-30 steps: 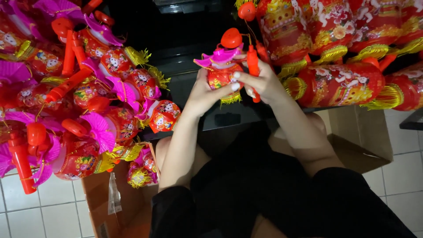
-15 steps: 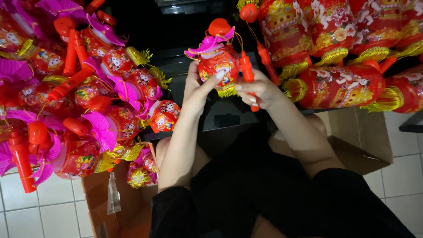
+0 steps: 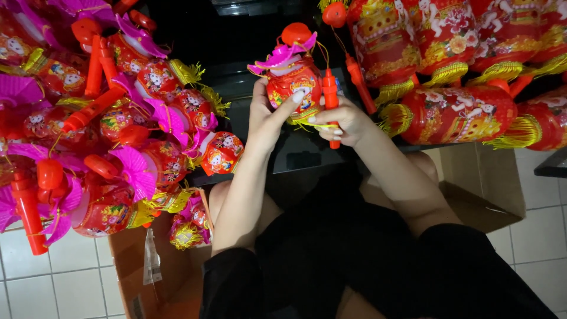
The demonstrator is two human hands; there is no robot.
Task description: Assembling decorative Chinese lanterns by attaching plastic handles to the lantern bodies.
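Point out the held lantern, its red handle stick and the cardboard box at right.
lantern (image 3: 293,82), head view, on its red printed body.
handle stick (image 3: 331,97), head view, on the shaft above the right hand.
cardboard box (image 3: 481,177), head view, on its inner wall.

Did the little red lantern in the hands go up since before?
Yes. The red lantern rose, judged against the big lanterns on the right.

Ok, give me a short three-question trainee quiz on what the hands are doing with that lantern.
1. True or false: the left hand touches the red toy lantern.
2. What does the right hand grip? A) the orange handle stick B) the cardboard box C) a tassel
3. Which colour is the lantern's fan-shaped top?

Key: 1 true; 2 A; 3 pink.
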